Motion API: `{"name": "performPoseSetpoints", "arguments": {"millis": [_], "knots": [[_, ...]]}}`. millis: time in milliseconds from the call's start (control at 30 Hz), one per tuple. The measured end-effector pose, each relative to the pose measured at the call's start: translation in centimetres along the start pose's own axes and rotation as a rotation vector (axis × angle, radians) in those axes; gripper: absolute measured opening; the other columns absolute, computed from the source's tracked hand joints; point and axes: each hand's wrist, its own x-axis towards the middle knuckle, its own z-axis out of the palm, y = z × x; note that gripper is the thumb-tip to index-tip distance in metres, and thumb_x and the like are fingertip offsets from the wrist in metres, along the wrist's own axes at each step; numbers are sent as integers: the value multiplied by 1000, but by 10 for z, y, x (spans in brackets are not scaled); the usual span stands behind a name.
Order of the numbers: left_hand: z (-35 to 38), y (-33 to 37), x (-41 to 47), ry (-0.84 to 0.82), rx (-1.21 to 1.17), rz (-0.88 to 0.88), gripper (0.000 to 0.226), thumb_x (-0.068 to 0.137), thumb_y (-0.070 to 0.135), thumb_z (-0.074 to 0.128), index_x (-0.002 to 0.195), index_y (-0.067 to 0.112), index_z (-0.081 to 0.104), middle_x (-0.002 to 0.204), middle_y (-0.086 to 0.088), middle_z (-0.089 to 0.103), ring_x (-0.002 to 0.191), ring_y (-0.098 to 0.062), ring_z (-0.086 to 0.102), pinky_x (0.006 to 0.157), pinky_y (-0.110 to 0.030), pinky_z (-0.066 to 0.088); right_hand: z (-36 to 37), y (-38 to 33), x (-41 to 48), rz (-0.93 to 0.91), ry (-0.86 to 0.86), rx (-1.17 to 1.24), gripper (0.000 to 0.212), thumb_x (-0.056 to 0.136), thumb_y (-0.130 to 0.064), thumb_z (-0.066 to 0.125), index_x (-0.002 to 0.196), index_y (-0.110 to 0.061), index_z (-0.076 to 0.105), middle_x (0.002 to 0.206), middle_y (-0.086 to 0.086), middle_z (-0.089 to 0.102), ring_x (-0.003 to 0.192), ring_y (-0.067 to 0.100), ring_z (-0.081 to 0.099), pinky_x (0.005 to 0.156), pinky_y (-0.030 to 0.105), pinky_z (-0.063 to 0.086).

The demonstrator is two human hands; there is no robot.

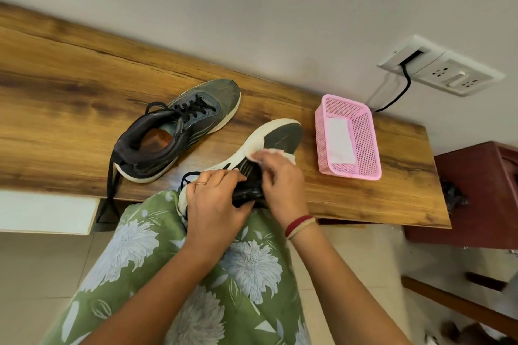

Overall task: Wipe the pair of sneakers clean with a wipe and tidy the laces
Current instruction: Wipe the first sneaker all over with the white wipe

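A pink perforated plastic basket (373,148) holding one flat white wipe (340,143) was noted on the wood-grain table top (70,92). Two dark grey white-soled sneakers were counted: an upright sneaker (179,131) at left, and a tipped sneaker (283,134) gripped at the heel by the left hand (215,204). A crumpled white wipe (276,152) was pinched by the right hand (280,176) against that shoe's side.
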Motion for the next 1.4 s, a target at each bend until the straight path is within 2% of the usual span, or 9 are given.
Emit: {"name": "performPoseSetpoints", "arguments": {"millis": [167,267,367,600,900,1067,1200,1300,1400], "knots": [[-4,1,-1,-21,6,-22,40,56,31,86,90,24,65,89,8,66,90,-22,57,74,-35,31,-16,-9,3,151,-220,431,32,86,4,54,90,-23,70,88,-14,68,87,6,63,78,20,49],[-5,2,0,-43,-5,-32,43,57,34,86,94,25,65,97,10,67,97,-20,57,77,-35,28,-35,7,24,275,110,452,34,88,1,55,90,-31,68,88,-12,68,79,17,63,71,31,51],[-6,1,2,-62,-16,-55,45,57,36,86,95,26,65,99,12,66,100,-18,55,80,-37,30,-46,21,43,343,326,290,25,89,-3,56,102,-19,69,103,-4,67,89,-3,57,82,9,43],[-7,-2,6,-73,-22,-69,45,57,39,86,95,26,66,101,12,65,102,-18,53,81,-37,30,-7,16,29,138,70,-32,31,85,3,53,107,-10,69,106,9,67,97,26,61,88,31,45],[-6,-1,5,-58,-9,-55,45,54,38,87,91,25,65,94,10,65,94,-21,56,77,-37,32,-12,1,18,-137,-316,-54,25,84,-1,51,94,-15,69,95,4,67,96,23,57,86,32,42],[-7,-1,2,-53,-8,-37,43,53,40,87,81,24,57,83,11,61,87,-21,55,73,-36,32,-17,-7,8,32,-411,272,25,88,-1,52,89,-19,68,91,-9,68,91,7,61,85,24,47],[-10,-1,7,-80,-10,-59,45,56,42,85,83,24,54,93,11,64,94,-19,53,76,-35,31,-23,-7,9,293,9,719,31,87,6,53,84,-21,66,85,-9,65,80,-3,58,75,15,47],[-13,-2,11,-79,-49,-99,45,57,43,85,83,23,55,96,10,65,94,-20,53,80,-39,37,-25,5,20,319,325,545,25,89,-2,54,93,-22,68,95,-7,67,90,1,60,82,19,48],[-14,-1,11,-59,-52,-128,45,57,44,85,83,23,55,93,10,63,94,-20,52,80,-38,36,-16,8,31,252,186,263,23,89,-6,54,100,-20,69,106,0,61,97,10,55,86,24,44]]}}
